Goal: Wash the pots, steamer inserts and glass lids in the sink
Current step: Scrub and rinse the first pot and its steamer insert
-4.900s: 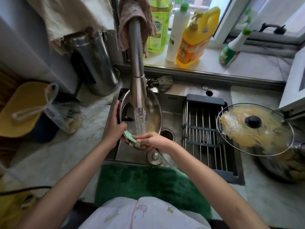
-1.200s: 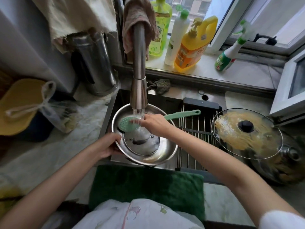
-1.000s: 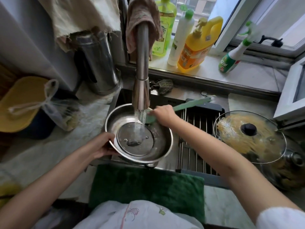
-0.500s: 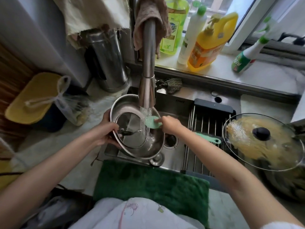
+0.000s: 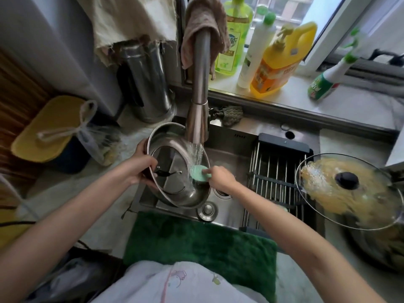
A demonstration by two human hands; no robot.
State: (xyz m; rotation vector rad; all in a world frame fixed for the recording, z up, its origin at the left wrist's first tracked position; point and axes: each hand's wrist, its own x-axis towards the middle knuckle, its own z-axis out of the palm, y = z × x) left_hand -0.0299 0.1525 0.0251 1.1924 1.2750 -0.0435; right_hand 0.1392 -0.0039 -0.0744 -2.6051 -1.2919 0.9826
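Steel pot (image 5: 192, 193) now tipped steeply up on edge over the left part of the sink (image 5: 231, 154), mouth turned toward the camera, where 1 second ago it lay nearly level with the mouth up; a smaller glass lid (image 5: 169, 171) with a dark handle stands inside it, likewise up on edge. Left hand (image 5: 140, 169) curled over the pot's left rim, fingers wrapped round the edge and thumb side near the lid handle, bearing the tilt. Right hand (image 5: 220, 177) pinching the head end of the green silicone brush (image 5: 200, 173), fingertips pressed on the round pad, which lies against the right inner wall of the pot directly under the stream from the faucet (image 5: 197, 119); handle of the brush hidden behind the wrist. Probably a scrub and rinse of the side wall, with dirty water left to run out over the lower rim toward the drain. Much of the task seemingly ahead: 1 large glass lid (image 5: 349, 191), smeared yellow, resting unwashed on another pot (image 5: 371, 248) at the right of the drying rack (image 5: 277, 171). Detergent bottles (image 5: 275, 62) untouched on the windowsill. Slippery wet rim under 1 hand: risk of the pot sliding and the inner lid knocking against steel
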